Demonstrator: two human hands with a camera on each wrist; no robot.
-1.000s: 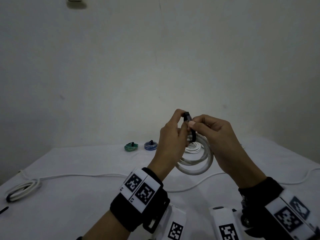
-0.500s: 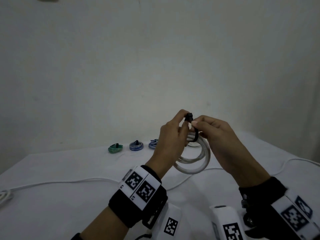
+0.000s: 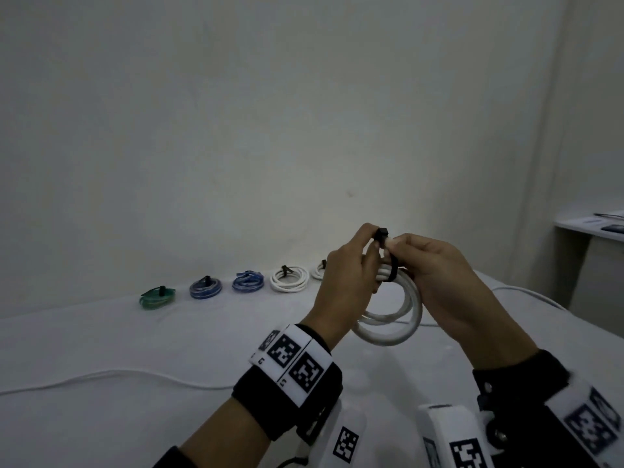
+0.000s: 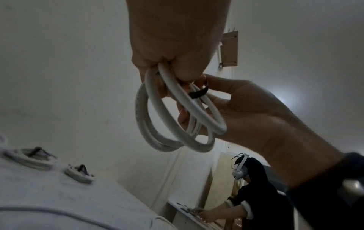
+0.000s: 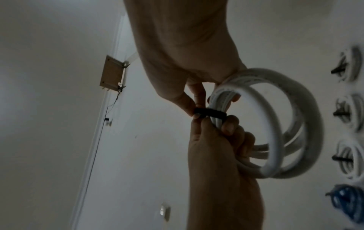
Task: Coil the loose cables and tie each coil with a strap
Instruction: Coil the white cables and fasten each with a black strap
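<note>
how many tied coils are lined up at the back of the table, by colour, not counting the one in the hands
green: 1
blue: 2
white: 2, the second partly hidden behind the left hand
total: 5 tied coils on the table

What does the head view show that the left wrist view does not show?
Only the head view shows the green coil, two blue coils and the loose white cable across the table. Only the left wrist view shows another person at a side table. Both show the left hand and right hand holding the white coil with the black strap around it.
</note>
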